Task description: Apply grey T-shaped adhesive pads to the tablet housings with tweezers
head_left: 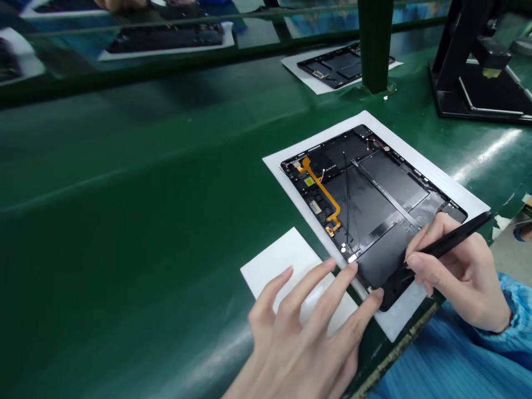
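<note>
An opened black tablet (374, 194) lies back-up on a white sheet (440, 172) on the green belt. An orange flex cable (322, 191) runs across its left part. My right hand (457, 271) is closed in a pen grip around a black stylus-like tool (436, 249), whose tip rests at the tablet's near corner. My left hand (307, 332) lies flat with fingers spread. Its fingertips touch the tablet's near edge, and its palm covers part of a smaller white sheet (278, 260).
The green conveyor belt (124, 210) stretches to the left. A green post (375, 44) stands behind, with another opened tablet (332, 66) on white paper beside it. A black fixture stand (477, 72) sits at the far right. More tablets (166, 37) lie farther back.
</note>
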Tool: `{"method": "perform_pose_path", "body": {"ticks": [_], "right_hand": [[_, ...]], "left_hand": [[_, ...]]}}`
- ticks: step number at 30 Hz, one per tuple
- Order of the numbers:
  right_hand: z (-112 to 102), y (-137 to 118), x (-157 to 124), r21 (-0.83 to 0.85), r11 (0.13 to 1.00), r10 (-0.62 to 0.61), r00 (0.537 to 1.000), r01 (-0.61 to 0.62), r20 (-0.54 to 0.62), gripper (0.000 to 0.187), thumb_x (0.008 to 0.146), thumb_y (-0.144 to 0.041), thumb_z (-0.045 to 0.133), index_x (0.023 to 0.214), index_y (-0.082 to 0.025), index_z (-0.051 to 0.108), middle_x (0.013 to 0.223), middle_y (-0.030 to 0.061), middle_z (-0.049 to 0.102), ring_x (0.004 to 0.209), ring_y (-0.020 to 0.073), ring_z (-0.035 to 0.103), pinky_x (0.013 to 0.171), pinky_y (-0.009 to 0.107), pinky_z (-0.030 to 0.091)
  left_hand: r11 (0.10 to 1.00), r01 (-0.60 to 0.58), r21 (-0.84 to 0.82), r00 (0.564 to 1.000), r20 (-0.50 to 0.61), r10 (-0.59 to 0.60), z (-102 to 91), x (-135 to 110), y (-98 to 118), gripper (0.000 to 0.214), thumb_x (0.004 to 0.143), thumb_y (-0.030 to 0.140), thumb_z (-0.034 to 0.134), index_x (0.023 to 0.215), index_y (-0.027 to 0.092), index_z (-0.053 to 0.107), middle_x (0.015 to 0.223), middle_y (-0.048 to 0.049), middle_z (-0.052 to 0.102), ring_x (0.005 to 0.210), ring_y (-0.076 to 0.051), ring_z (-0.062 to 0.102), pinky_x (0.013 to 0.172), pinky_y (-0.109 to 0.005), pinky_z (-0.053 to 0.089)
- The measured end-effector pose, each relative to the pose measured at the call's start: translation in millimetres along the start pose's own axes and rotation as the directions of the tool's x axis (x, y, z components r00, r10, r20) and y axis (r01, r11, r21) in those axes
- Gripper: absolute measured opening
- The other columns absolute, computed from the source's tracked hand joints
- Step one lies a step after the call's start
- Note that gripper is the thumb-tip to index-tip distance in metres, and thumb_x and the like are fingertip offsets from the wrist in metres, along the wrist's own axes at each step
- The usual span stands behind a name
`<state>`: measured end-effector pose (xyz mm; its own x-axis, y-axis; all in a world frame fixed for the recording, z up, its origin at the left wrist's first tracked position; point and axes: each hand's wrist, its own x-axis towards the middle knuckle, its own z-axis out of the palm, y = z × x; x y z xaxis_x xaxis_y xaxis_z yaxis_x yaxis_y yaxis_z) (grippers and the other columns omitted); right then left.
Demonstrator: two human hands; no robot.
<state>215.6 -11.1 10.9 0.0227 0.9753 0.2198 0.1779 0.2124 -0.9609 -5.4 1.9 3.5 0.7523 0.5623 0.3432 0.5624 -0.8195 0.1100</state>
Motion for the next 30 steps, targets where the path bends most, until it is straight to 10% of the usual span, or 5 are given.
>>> {"method": "perform_pose_path", "body": {"ticks": [9,16,20,24,30], "right_hand": [[4.3,7.2,-0.9,0.071,0.998,0.004,1.0,-0.002,-0.028,0.018,0.09,-0.027,0.062,0.076,-0.018,0.054,0.066,-0.0026,0.052,0.045,0.0068,0.045,0.04,0.019,0.036],[11.1,15.9,0.8,0.018,0.999,-0.026,0.998,0.027,-0.06,0.022,0.091,-0.032,0.057,0.075,-0.018,0.053,0.062,-0.0032,0.048,0.05,0.0089,0.047,0.044,0.02,0.036],[11.8,17.9,3.2,-0.036,0.998,-0.047,0.998,0.046,-0.032,0.022,0.091,-0.032,0.054,0.074,-0.018,0.051,0.061,-0.0037,0.045,0.05,0.0096,0.047,0.045,0.021,0.037],[11.7,18.9,4.0,-0.065,0.996,-0.069,0.997,0.068,-0.018,0.022,0.09,-0.032,0.054,0.073,-0.018,0.05,0.061,-0.0035,0.045,0.05,0.0093,0.044,0.045,0.021,0.034],[11.7,23.1,0.3,-0.04,0.998,-0.042,0.999,0.041,-0.029,0.027,0.091,-0.037,0.054,0.071,-0.019,0.048,0.061,-0.0038,0.042,0.049,0.0095,0.043,0.045,0.022,0.031]], "left_hand": [[0.994,-0.009,-0.105,1.0,0.008,0.01,-3.5,13.7,-10.0,0.034,0.095,0.025,0.046,0.126,0.032,0.057,0.133,-0.0049,0.052,0.125,-0.025,0.044,0.104,-0.04,0.035],[0.88,0.453,-0.141,0.89,0.129,-0.438,-9.9,95.6,-130.0,0.065,0.089,0.056,0.045,0.141,0.016,0.042,0.132,-0.0153,0.05,0.125,-0.036,0.042,0.102,-0.056,0.034],[0.793,0.577,-0.197,0.809,0.275,-0.52,-3.8,118.0,-177.6,0.032,0.09,0.042,0.06,0.103,0.012,0.062,0.087,-0.0032,0.062,0.079,-0.017,0.061,0.076,-0.036,0.051],[0.714,0.596,-0.367,0.802,0.321,-0.505,5.5,109.4,-182.7,0.028,0.091,0.037,0.061,0.08,0.012,0.06,0.074,0.0016,0.058,0.069,-0.012,0.058,0.067,-0.027,0.051],[0.521,0.545,-0.658,0.811,0.254,-0.527,3.9,104.4,-167.4,0.027,0.096,0.04,0.053,0.096,0.013,0.057,0.081,-0.0002,0.058,0.069,-0.011,0.058,0.063,-0.026,0.052]]}}
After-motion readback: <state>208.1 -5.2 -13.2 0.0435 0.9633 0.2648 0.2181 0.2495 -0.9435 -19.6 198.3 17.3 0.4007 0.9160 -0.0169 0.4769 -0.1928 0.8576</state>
